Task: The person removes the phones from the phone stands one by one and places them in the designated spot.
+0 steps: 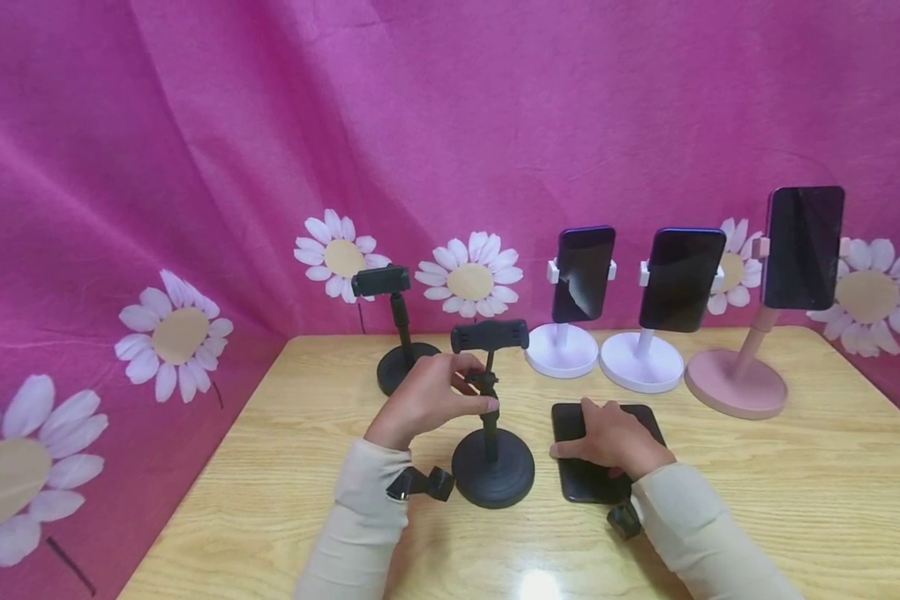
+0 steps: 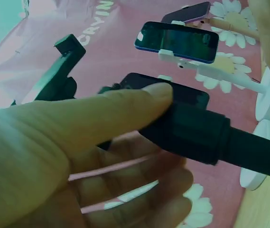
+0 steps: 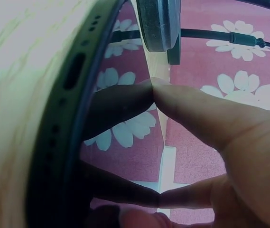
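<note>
My left hand [image 1: 431,396] grips the upper post of a black phone stand [image 1: 492,471]. In the left wrist view the thumb [image 2: 139,102] presses on the dark collar of the post, and the fingers curl behind it. The clamp [image 1: 490,335] on top of this stand holds no phone. To its right, a black phone [image 1: 573,475] lies flat on the table, screen up. My right hand [image 1: 615,437] rests on that phone; thumb and fingertips touch the glass near its edge, their reflections showing in the right wrist view. Some right fingers are hidden.
Behind on the left stands another black phone stand [image 1: 401,321]. Two white stands [image 1: 562,354] and a pink stand [image 1: 737,387] at the back right each hold an upright phone [image 1: 802,250]. A pink flowered cloth [image 1: 450,125] hangs behind the wooden table [image 1: 270,492].
</note>
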The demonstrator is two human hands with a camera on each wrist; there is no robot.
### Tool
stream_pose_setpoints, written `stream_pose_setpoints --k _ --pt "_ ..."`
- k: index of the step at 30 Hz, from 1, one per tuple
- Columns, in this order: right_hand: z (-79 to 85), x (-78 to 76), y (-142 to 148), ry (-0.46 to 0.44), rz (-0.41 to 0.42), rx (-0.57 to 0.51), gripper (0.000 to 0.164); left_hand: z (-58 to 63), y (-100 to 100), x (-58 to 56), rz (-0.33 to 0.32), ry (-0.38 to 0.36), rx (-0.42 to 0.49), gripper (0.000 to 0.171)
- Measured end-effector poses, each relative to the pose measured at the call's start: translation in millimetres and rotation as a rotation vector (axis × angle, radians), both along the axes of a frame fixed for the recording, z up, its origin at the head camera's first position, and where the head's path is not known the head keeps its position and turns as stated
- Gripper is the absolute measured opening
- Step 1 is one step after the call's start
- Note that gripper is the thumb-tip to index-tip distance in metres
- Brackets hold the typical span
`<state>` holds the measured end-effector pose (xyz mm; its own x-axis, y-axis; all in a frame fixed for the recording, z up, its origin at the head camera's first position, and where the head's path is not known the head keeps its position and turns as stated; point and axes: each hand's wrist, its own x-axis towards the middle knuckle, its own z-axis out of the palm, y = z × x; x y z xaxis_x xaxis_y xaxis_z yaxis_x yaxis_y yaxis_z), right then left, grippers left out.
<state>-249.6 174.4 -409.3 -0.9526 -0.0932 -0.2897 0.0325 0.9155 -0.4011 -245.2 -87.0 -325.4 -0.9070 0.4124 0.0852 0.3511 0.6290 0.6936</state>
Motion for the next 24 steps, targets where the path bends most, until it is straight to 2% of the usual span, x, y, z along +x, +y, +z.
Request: stream_pose_setpoints --k 6,11,14,18,24 --pt "0.3 0.0 2.3 0.015 -0.003 0.008 0.1 -3.6 5.5 -4.9 -0.02 0.03 0.029 0.029" --pt "-0.1 0.4 0.4 0.016 -0.003 0.009 0.102 -8.6 7.9 -12.3 0.046 0.023 0.069 0.024" --pt "-0.8 0.9 -0.3 0.019 0.005 0.015 0.103 -12.9 8.5 -23.0 0.086 0.027 0.109 0.025" --pt "-2.1 2.4 0.0 0.024 0.007 0.025 0.105 -17.0 9.3 -42.8 0.131 0.026 0.176 0.027" --pt "-2.1 3.4 0.4 0.032 0.005 0.022 0.105 -26.1 8.7 -70.9 0.258 0.011 0.303 0.025"
